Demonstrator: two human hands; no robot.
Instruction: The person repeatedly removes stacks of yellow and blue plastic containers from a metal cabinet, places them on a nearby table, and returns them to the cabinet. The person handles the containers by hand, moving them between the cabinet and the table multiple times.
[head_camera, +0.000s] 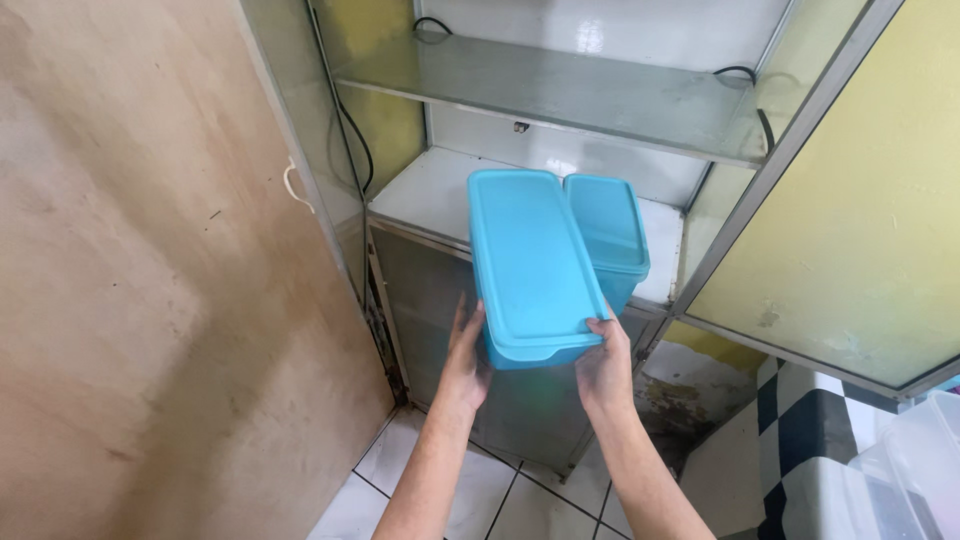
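A long blue plastic container with a lid is held out in front of a metal-framed cabinet. My left hand grips its near left corner from the side and below. My right hand grips its near right corner. The box's far end rests on or hovers just over the white lower shelf. A second, smaller blue lidded container stands on that shelf, right beside the first one and touching or nearly touching it.
A glass upper shelf spans the cabinet, with black cables down its left side. A plywood panel fills the left. A yellow glass door hangs open at right. Clear plastic bins sit at lower right on tiled floor.
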